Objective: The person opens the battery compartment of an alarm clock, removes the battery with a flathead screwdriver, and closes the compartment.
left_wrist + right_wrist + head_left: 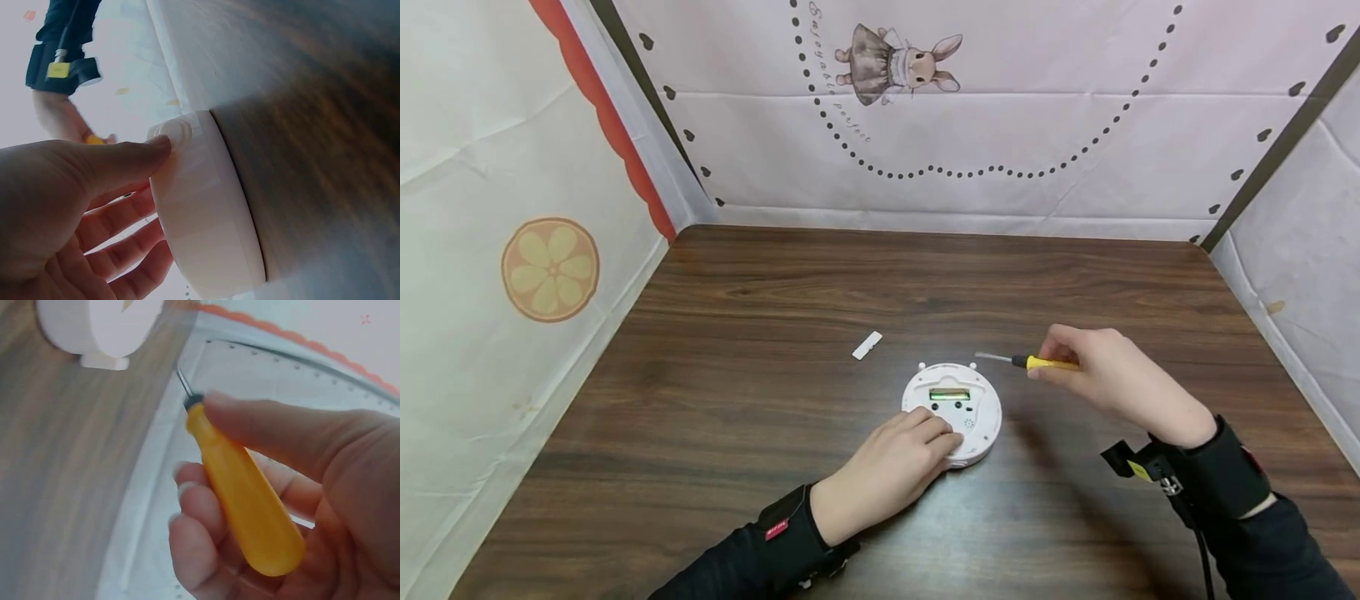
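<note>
A round white device [953, 410] lies back-up on the wooden table [775, 333], its open battery slot showing green inside. My left hand [897, 467] rests on its near left edge, fingers laid over the top and thumb against the rim [164, 145]; the device's side wall [206, 212] fills the left wrist view. My right hand [1101, 373] holds a small screwdriver [1033, 362] with a yellow handle [244, 500], its metal tip pointing left just above the device's far right edge. A small white cover piece [867, 345] lies on the table beyond the device.
White patterned cloth walls [925, 125] enclose the table on the left, back and right. Bare brown tabletop spreads to the left and behind the device. Black wrist straps with cameras sit on both forearms [1195, 479].
</note>
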Demonstrator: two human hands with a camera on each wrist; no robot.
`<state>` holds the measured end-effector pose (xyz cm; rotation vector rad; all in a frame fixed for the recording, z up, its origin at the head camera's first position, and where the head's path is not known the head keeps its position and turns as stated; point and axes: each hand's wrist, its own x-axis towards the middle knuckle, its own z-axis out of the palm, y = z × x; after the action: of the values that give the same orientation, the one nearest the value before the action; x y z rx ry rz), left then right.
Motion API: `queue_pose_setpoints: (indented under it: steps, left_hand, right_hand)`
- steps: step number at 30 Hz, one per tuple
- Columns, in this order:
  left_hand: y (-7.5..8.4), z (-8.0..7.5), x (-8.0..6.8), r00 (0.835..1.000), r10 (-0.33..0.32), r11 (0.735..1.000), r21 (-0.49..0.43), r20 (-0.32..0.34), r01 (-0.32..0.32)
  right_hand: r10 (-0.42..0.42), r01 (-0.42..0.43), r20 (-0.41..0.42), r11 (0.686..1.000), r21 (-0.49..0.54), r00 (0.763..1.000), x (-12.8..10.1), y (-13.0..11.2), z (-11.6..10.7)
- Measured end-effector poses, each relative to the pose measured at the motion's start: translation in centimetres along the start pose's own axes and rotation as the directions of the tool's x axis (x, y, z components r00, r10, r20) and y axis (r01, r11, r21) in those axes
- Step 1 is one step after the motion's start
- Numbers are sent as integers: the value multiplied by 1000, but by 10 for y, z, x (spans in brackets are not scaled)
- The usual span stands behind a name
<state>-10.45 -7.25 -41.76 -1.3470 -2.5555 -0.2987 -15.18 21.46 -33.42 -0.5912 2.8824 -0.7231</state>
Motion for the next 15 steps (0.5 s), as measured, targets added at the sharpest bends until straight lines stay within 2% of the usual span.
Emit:
queue_pose_setpoints:
  steps: [7, 15]
  left_hand:
    - [0, -1, 0, 1000, -11, 1000, 3, 14, 11]
    - [-1, -2, 0, 1000, -8, 1000, 0, -4, 8]
  right_hand:
    - [-139, 144, 68, 987, -67, 988, 8, -22, -12]
    - [-133, 152, 148, 980, -130, 980, 19, -43, -10]
